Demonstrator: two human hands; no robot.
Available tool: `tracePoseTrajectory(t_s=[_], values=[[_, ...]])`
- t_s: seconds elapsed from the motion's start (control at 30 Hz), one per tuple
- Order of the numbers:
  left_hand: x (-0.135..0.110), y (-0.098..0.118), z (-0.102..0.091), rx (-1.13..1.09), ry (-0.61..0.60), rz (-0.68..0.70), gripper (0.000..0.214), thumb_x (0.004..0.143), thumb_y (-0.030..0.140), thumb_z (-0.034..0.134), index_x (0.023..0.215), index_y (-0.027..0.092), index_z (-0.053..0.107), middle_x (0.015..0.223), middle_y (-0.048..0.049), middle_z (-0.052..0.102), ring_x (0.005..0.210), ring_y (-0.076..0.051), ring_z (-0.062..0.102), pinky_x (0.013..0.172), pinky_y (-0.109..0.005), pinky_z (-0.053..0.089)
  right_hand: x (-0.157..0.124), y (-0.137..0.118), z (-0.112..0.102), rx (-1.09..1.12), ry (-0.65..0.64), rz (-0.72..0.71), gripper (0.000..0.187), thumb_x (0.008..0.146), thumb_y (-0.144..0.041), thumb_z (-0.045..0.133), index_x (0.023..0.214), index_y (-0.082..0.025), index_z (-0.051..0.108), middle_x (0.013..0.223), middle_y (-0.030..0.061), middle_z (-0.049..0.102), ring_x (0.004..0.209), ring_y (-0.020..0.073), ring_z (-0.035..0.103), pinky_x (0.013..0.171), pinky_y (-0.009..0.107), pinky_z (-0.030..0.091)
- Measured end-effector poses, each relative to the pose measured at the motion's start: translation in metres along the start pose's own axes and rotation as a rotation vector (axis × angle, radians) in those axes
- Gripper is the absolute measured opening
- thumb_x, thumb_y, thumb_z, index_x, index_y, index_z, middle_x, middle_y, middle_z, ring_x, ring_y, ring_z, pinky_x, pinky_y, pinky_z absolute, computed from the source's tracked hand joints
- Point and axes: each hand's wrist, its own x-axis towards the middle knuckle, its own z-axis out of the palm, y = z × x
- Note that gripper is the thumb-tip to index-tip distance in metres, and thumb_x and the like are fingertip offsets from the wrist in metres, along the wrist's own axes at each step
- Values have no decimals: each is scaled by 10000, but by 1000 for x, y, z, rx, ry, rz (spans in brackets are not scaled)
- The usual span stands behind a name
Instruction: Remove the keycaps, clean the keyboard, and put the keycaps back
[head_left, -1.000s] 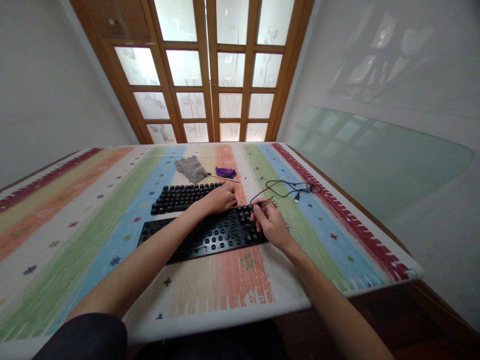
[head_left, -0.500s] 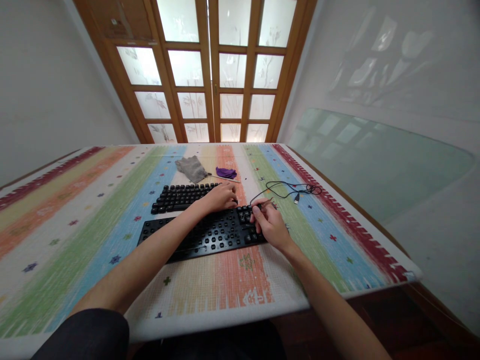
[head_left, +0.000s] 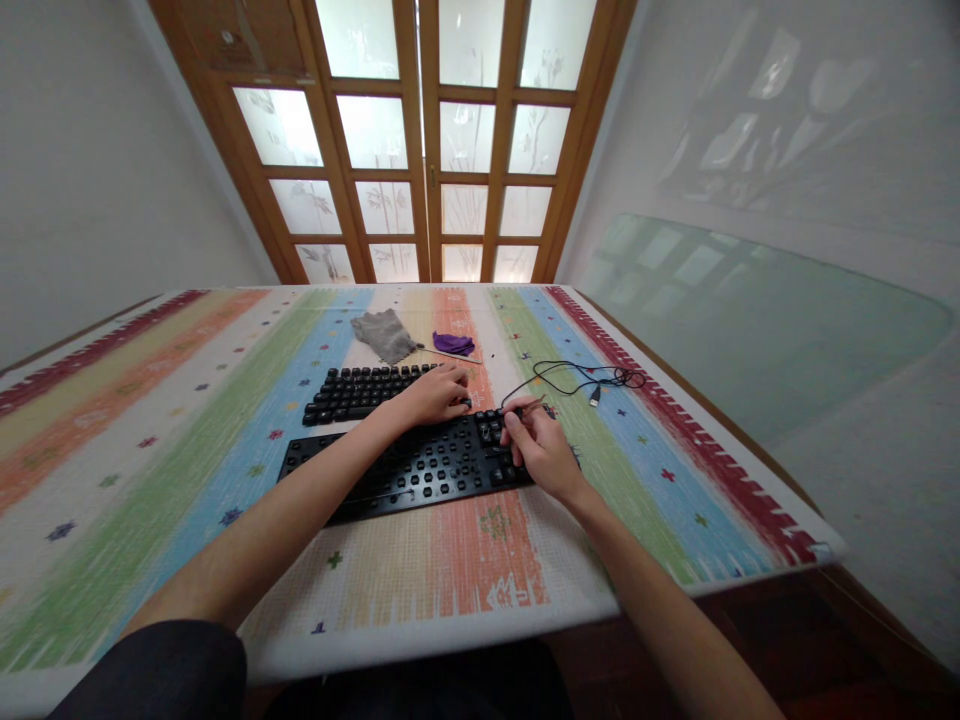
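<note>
Two black keyboards lie on a striped table mat (head_left: pixel 187 430). The near keyboard (head_left: pixel 405 470) shows bare key sockets over much of its face. My right hand (head_left: pixel 540 450) rests on its right end, fingers pinched together on something small I cannot make out. My left hand (head_left: pixel 435 395) lies curled over the right end of the far keyboard (head_left: pixel 360 390), touching its keys. A black cable (head_left: pixel 577 378) runs from the near keyboard's right end and coils on the mat.
A grey cloth (head_left: pixel 384 335) and a purple object (head_left: pixel 452 344) with a thin stick beside it lie beyond the keyboards. Wooden glazed doors (head_left: pixel 442 150) stand behind the table. The table's right edge drops off near a pale wall.
Both hands stay on the keyboards with only slight shifts of the fingers. The view has tilted a little.
</note>
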Motion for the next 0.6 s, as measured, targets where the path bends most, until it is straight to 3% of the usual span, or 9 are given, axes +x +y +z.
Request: tracePoseTrajectory(t_s=[0.37, 0.6], values=[[-1, -1, -1, 24, -36, 14, 203, 894, 282, 577, 877, 178, 750, 1082, -103, 627, 1019, -244, 537, 936, -377, 425, -1, -1, 0, -2, 1, 6, 332, 939, -515, 475, 980, -187, 497, 659, -25, 573, 423, 94, 484, 426, 231, 367], [4, -2, -4, -101, -67, 3, 242, 869, 216, 579, 1055, 201, 733, 1041, -91, 648, 974, -229, 554, 909, -367, 418, -1, -2, 1, 9, 2, -6, 323, 943, -505, 477, 991, -186, 499, 662, -25, 574, 418, 90, 486, 424, 228, 370]])
